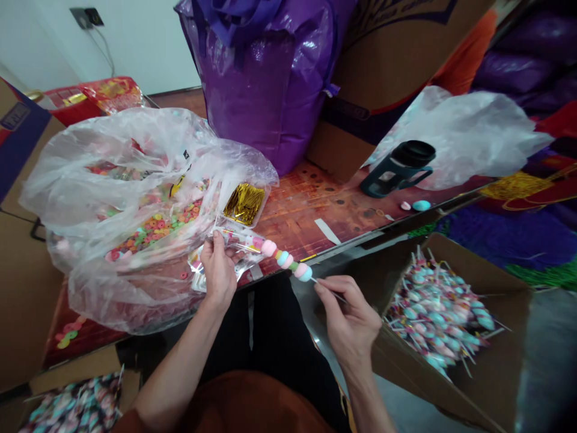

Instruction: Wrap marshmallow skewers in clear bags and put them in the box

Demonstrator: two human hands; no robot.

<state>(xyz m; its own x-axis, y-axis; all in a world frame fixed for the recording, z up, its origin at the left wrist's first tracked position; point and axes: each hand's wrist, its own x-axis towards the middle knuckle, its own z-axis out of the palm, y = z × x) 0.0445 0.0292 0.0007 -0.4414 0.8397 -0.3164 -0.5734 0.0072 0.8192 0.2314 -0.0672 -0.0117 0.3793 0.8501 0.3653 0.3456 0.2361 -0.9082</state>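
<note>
My right hand [347,316] pinches the thin stick of a candy skewer [288,263] strung with pink, blue and green sweets. The skewer's far end lies inside a clear wrapper sleeve [234,243] that my left hand [219,270] grips at the table's front edge. Both hands are closed on what they hold.
A big clear plastic bag [112,180] of coloured ring candies lies at the left. A tray of gold twist ties [246,203] sits behind my left hand. A purple bag [265,78] stands at the back, beside a dark dispenser [396,168]. At right, a cardboard box [451,313] holds several wrapped skewers.
</note>
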